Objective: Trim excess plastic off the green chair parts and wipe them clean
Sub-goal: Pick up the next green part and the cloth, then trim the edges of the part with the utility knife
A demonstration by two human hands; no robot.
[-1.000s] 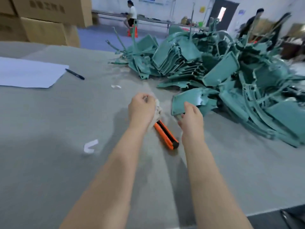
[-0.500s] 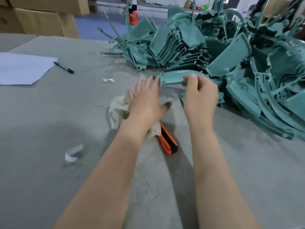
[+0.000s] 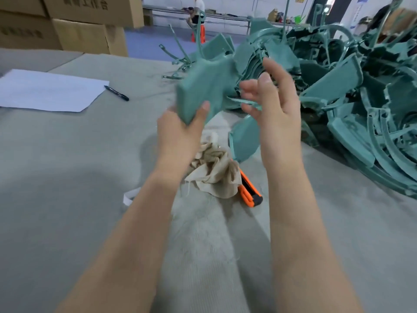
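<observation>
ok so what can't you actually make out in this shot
Head view, all four:
1. The green part in the left hand: motion blur hides its edges and any excess plastic.
2. The right hand: blur hides whether it holds the thin green strip.
3. The knife: far end hidden under the cloth.
4. The pile of parts: cut off by the right edge.

Open grey bench [image 3: 56, 177] spreads across the left and bottom of the frame. At upper left lie a white paper sheet [image 3: 45, 91] and a pen [image 3: 116, 93], with cardboard boxes [image 3: 85, 35] behind. A tangled pile of green chair parts [image 3: 361, 98] blocks the right side. At centre a crumpled cloth [image 3: 214, 170] overlaps an orange knife [image 3: 250, 190]; above them the left grip [image 3: 180, 136] holds a raised green part [image 3: 203, 86], the right grip [image 3: 279, 118] just beside it.
</observation>
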